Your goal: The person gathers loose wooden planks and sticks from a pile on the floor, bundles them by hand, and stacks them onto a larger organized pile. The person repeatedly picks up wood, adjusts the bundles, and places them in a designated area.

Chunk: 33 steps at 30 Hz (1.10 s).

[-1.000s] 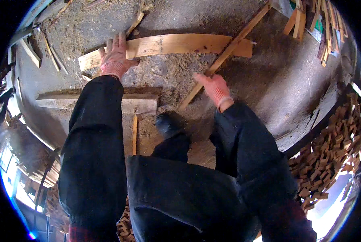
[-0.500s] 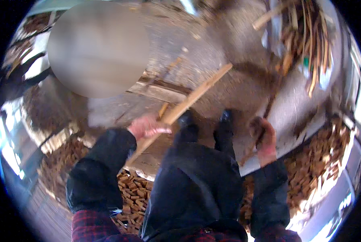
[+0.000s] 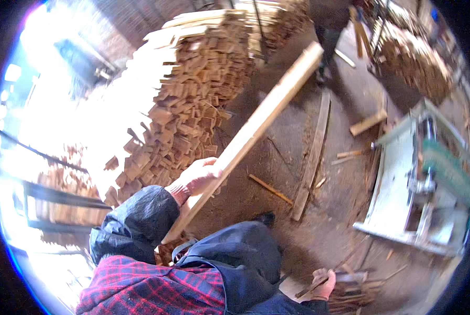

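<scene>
The pale plank [image 3: 269, 111] is lifted clear of the floor [image 3: 345, 189], gripped in the left hand [image 3: 198, 177], not yet set down. The right hand [image 3: 325, 283] appears closed on a thin strip [image 3: 309, 289]. A long board [image 3: 313, 157] lies un-lifted.

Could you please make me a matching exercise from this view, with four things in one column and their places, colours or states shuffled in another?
Things:
1. left hand
2. long board
3. machine
4. pile of short wood pieces

Descriptions:
A. pale, with a green part
B. heaped left of the picture's upper middle
C. gripping a length of wood
D. held at a slant, upper end to the right

Pairs: 1-C, 2-D, 3-A, 4-B
</scene>
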Each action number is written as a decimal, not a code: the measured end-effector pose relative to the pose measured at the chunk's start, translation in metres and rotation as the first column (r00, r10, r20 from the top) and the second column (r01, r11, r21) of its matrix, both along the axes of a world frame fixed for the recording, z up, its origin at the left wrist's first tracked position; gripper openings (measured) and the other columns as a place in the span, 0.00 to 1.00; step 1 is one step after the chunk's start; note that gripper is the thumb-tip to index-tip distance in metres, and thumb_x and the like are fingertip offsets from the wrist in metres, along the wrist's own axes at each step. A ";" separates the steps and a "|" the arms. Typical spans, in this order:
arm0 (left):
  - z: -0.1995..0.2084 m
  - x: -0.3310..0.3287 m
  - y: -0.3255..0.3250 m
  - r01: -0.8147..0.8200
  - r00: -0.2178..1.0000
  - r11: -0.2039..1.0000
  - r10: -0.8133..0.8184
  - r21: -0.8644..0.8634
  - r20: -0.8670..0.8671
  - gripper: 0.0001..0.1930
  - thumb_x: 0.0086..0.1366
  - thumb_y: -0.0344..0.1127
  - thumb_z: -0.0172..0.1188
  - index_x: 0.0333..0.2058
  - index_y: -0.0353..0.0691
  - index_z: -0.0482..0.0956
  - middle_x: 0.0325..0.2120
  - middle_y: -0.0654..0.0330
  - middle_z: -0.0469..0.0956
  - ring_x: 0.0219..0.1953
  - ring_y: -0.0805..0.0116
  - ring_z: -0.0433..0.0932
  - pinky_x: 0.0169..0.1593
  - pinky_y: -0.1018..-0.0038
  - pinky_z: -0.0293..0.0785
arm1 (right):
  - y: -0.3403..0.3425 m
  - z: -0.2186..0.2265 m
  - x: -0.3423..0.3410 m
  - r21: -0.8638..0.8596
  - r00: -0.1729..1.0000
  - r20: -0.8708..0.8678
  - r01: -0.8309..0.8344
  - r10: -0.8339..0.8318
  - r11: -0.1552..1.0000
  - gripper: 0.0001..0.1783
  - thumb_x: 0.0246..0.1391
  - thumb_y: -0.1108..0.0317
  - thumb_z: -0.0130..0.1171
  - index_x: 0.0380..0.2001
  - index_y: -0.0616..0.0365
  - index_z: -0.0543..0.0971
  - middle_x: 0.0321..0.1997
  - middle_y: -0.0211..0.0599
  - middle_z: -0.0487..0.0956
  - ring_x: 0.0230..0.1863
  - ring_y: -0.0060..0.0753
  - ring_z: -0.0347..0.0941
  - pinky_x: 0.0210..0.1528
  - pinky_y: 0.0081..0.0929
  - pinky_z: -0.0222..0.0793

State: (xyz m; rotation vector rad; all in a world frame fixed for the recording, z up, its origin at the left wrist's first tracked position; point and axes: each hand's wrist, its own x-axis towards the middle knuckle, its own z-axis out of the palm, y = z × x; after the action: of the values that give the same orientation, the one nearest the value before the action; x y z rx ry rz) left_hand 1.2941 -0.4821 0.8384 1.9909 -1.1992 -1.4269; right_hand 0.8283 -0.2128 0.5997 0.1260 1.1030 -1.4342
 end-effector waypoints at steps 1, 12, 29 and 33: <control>-0.001 0.011 -0.002 -0.130 0.961 0.982 0.091 -0.136 -0.262 0.41 0.45 0.58 0.64 0.52 0.31 0.71 0.44 0.52 0.76 0.44 0.63 0.75 0.48 0.68 0.71 | -0.011 0.001 -0.004 0.113 0.997 -0.079 -0.003 0.012 0.994 0.15 0.53 0.55 0.53 0.20 0.48 0.65 0.21 0.26 0.65 0.27 0.30 0.61 0.31 0.32 0.58; 0.059 0.241 -0.135 -0.869 0.489 0.430 0.675 -0.244 -0.553 0.53 0.56 0.74 0.47 0.67 0.36 0.47 0.66 0.45 0.49 0.67 0.50 0.48 0.64 0.47 0.46 | -0.082 0.067 -0.012 0.177 0.987 -0.136 0.104 -0.080 0.979 0.14 0.49 0.57 0.58 0.23 0.55 0.70 0.23 0.34 0.70 0.26 0.35 0.68 0.33 0.33 0.68; -0.071 -0.294 0.046 0.632 0.653 0.771 -0.583 -0.076 -0.484 0.10 0.66 0.38 0.56 0.42 0.40 0.76 0.31 0.64 0.77 0.32 0.74 0.74 0.35 0.76 0.70 | 0.039 0.127 0.058 0.085 0.903 -0.163 0.415 -0.398 0.906 0.19 0.47 0.68 0.68 0.43 0.63 0.77 0.36 0.33 0.79 0.37 0.24 0.75 0.39 0.22 0.72; -0.097 -0.389 0.151 0.735 0.568 0.673 -0.545 0.083 -0.616 0.16 0.69 0.44 0.51 0.45 0.38 0.75 0.35 0.61 0.77 0.36 0.69 0.76 0.41 0.71 0.73 | 0.091 0.123 0.058 0.041 0.927 -0.076 0.371 -0.367 0.928 0.30 0.47 0.66 0.67 0.54 0.64 0.72 0.47 0.36 0.77 0.46 0.28 0.73 0.51 0.27 0.70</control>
State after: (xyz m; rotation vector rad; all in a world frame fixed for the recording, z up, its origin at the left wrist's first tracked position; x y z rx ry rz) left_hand 0.9053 -0.3316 0.7416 1.1118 -1.5566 -2.5112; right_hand 0.8860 -0.1214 0.7224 0.3422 1.2184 -1.7538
